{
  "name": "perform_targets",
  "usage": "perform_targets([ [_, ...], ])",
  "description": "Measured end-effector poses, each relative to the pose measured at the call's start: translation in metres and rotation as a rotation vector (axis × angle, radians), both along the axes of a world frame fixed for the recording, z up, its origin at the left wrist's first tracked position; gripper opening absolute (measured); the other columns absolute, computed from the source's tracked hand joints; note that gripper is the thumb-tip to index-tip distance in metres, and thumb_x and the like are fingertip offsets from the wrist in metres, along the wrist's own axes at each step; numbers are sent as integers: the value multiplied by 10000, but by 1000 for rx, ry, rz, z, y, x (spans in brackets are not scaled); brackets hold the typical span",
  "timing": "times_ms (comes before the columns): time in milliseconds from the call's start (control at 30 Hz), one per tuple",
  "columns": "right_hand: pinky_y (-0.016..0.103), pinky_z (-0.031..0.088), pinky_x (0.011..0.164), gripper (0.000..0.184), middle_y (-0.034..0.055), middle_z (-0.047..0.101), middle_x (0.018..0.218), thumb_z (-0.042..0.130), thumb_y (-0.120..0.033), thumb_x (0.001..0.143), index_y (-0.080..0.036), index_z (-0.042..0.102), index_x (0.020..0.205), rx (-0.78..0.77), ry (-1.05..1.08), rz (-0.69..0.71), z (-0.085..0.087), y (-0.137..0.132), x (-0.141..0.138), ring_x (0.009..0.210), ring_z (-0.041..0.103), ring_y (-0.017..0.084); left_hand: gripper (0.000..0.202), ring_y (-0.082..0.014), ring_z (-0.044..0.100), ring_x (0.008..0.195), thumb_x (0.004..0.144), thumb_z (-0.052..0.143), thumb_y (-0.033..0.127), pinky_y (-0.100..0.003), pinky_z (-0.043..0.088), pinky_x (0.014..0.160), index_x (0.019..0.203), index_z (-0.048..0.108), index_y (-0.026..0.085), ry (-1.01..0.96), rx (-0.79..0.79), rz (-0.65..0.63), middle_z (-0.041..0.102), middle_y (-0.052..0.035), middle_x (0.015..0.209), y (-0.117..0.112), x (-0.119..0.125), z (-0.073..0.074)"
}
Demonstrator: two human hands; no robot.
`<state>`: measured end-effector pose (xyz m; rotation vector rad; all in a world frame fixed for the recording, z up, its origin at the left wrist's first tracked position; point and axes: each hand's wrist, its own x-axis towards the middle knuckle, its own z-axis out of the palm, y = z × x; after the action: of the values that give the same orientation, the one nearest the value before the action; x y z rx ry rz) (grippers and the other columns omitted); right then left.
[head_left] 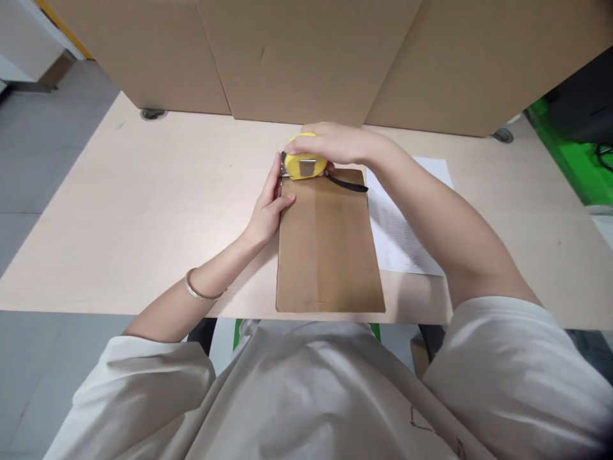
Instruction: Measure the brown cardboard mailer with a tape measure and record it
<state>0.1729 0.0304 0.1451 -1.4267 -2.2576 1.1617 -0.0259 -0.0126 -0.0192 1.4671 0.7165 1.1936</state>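
Note:
A yellow tape measure (305, 167) with a black wrist strap sits at the far left corner of a brown cardboard box (330, 255). My right hand (332, 142) is closed over the tape measure from above and behind. On the box's left side is my left hand (267, 209), its thumb resting on the top face and its fingers along the edge. Those fingertips reach up beside the front of the tape measure, near its metal tip. Whether they also pinch the tip I cannot tell. The box lies flat close to the table's near edge.
A printed white sheet of paper (407, 223) lies right of the box, beneath my right forearm. Tall cardboard panels (306, 57) stand along the back of the pale wooden table (143, 211). Round cable holes (153, 114) mark the table's rear corners. Something green (565, 160) is beyond the right edge.

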Motion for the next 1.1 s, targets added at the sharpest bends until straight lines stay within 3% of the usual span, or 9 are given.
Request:
perform_targets([
  [133, 311, 372, 555, 398, 49, 545, 815, 661, -482, 1026, -222, 548, 748, -31, 48, -99, -4, -8, 46, 674, 493, 173, 837, -352, 179, 1822, 955, 751, 597, -527, 126, 1511, 1720, 481, 396, 208, 93, 12, 335, 34, 1910, 6, -12, -6],
  [267, 294, 395, 601, 277, 57, 609, 869, 658, -381, 1028, -213, 621, 811, -33, 102, -208, -9, -21, 108, 730, 519, 168, 787, -350, 218, 1812, 1001, 705, 594, -555, 138, 1507, 1727, 501, 367, 302, 129, 40, 331, 1, 1908, 4, -18, -5],
  [367, 300, 443, 631, 192, 73, 695, 916, 671, -386, 1008, -221, 663, 910, -120, 150, -294, -19, -27, 151, 771, 601, 190, 771, -349, 205, 1815, 1014, 697, 577, -567, 132, 1505, 1729, 503, 364, 331, 141, 44, 311, -9, 1913, 3, -19, -2],
  [467, 303, 468, 638, 181, 75, 727, 923, 702, -400, 977, -224, 675, 943, -192, 179, -315, -30, -27, 174, 773, 642, 199, 767, -360, 156, 1822, 1017, 704, 578, -584, 92, 1504, 1726, 507, 364, 352, 154, 38, 272, -12, 1925, 4, -20, 0],
  [667, 289, 425, 592, 151, 37, 674, 872, 703, -344, 978, -230, 667, 886, -158, 216, -308, -39, -23, 159, 714, 590, 169, 753, -363, 88, 1828, 1033, 683, 592, -576, 22, 1500, 1729, 498, 373, 329, 137, 13, 220, 1, 1938, 1, -20, 5],
  [900, 330, 361, 576, 195, 47, 661, 810, 644, -343, 1000, -230, 690, 847, -143, 281, -405, -45, -27, 148, 660, 556, 183, 727, -382, 45, 1829, 988, 738, 565, -589, -39, 1492, 1670, 581, 367, 226, 80, 43, 283, 6, 1925, -5, -13, 10],
  [1000, 335, 363, 612, 183, 43, 662, 836, 644, -310, 1002, -224, 679, 844, -134, 222, -432, -36, -34, 145, 678, 552, 174, 742, -378, 11, 1832, 977, 750, 575, -581, -59, 1491, 1666, 578, 359, 193, 43, 36, 273, 6, 1930, -6, -10, 11],
  [1100, 335, 381, 680, 116, 46, 654, 900, 677, -276, 977, -220, 689, 877, -66, 155, -358, -19, -41, 140, 766, 558, 177, 844, -348, 5, 1836, 961, 772, 606, -546, -13, 1503, 1723, 474, 398, 141, 11, 9, 209, 30, 1947, -6, -8, 12],
])
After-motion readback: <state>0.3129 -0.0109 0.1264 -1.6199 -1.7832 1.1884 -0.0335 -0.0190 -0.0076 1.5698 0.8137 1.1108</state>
